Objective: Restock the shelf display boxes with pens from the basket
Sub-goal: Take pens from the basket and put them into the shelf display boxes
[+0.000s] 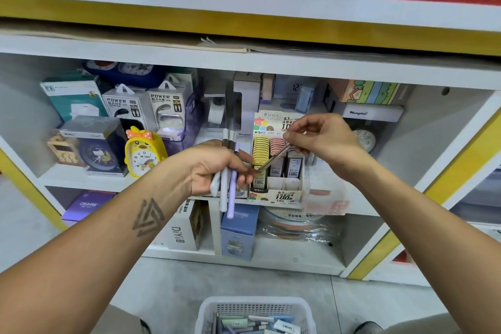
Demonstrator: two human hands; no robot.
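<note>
My left hand (217,168) grips a small bundle of pens (226,190), white and pale lilac, fingers curled round their middles so that the caps stick up above my knuckles and the barrels hang down below my palm. My right hand (322,138) pinches a single brownish pen (273,158) by its upper end between thumb and fingertips; the pen slants down and to the left, its lower tip reaching toward the fingers of my left hand, right in front of the display box (276,192).

That display box stands on the middle shelf (81,177), its front marked 0.7 and 100, with rows of yellow and pink cases at the back and small divided compartments toward the front, some holding packs and the nearest ones bare. To its left on the same shelf sit a yellow duck alarm clock (145,152), a dark blue clock (99,156) and two power bank boxes (147,108). A blue carton (238,230) stands on the lower shelf under my left hand.

Down at the bottom edge, on the grey floor, the white basket (254,304) holds more pens and packets lying loose inside.
</note>
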